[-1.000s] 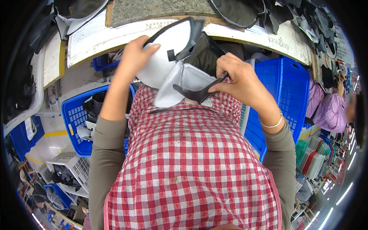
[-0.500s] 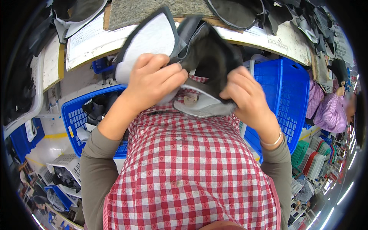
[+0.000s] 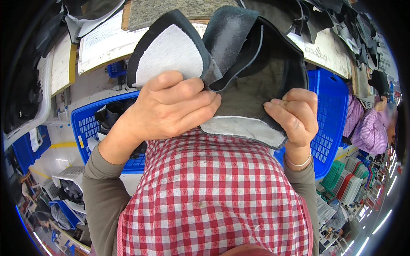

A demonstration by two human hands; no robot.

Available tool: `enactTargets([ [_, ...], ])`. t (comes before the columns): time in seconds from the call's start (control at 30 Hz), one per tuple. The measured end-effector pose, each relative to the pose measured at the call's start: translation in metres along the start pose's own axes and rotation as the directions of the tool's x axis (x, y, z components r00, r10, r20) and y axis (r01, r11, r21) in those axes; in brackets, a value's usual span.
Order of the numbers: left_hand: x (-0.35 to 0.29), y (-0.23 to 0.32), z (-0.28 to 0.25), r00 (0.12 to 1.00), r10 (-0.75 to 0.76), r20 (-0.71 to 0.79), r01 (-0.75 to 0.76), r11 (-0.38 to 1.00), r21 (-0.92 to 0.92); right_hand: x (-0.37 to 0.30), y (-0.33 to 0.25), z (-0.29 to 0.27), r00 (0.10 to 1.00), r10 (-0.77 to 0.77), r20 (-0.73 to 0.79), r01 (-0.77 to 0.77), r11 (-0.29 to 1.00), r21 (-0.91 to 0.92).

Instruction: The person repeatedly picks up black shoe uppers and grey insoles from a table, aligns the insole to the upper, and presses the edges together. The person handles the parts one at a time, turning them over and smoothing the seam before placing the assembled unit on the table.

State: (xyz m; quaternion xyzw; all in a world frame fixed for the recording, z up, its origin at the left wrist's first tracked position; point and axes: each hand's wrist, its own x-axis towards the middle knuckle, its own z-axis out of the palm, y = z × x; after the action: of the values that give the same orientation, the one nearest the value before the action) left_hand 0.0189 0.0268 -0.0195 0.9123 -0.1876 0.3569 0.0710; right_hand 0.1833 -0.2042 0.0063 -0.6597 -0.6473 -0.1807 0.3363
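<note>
Your left hand [image 3: 168,109] and right hand [image 3: 292,115] are both clamped on the dark shoe upper [image 3: 239,64], raised before your chest. White lining [image 3: 168,53] faces out, folded partway; shaping looks unfinished. Blue basket [image 3: 87,123] waits below.

A blue crate [image 3: 87,123] stands at the left, dark pieces lying in it. Another blue crate [image 3: 331,115] stands at the right. The worktop [image 3: 320,47] runs across the top, with a white sheet [image 3: 102,40] and a grey mat [image 3: 149,10] on it, and dark cut pieces [image 3: 341,21] heaped at its right end. At the far right sits a person in pink stripes [image 3: 371,128]. White baskets [image 3: 70,177] sit low on the left.
</note>
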Motion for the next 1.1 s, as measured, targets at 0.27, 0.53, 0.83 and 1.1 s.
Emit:
enactTargets([
  [0.27,-0.001,0.005,0.026,0.976,-0.172,0.137,0.194,0.967,-0.164,-0.023,0.023,0.026,0.94,0.342,0.022,-0.342,0.933,0.113],
  [0.53,0.039,0.008,0.074,0.927,-0.202,0.317,0.313,0.881,-0.354,-0.048,0.063,0.008,0.805,0.294,0.516,-0.238,0.956,-0.174],
  [0.83,0.056,0.02,0.057,0.868,-0.113,0.484,0.262,0.931,-0.253,-0.048,0.039,0.066,0.917,0.197,0.347,-0.161,0.978,-0.129],
  [1.1,0.096,-0.022,0.027,0.742,-0.472,0.476,0.587,0.8,-0.122,-0.011,0.04,0.05,0.878,0.147,0.456,-0.107,0.988,-0.113],
])
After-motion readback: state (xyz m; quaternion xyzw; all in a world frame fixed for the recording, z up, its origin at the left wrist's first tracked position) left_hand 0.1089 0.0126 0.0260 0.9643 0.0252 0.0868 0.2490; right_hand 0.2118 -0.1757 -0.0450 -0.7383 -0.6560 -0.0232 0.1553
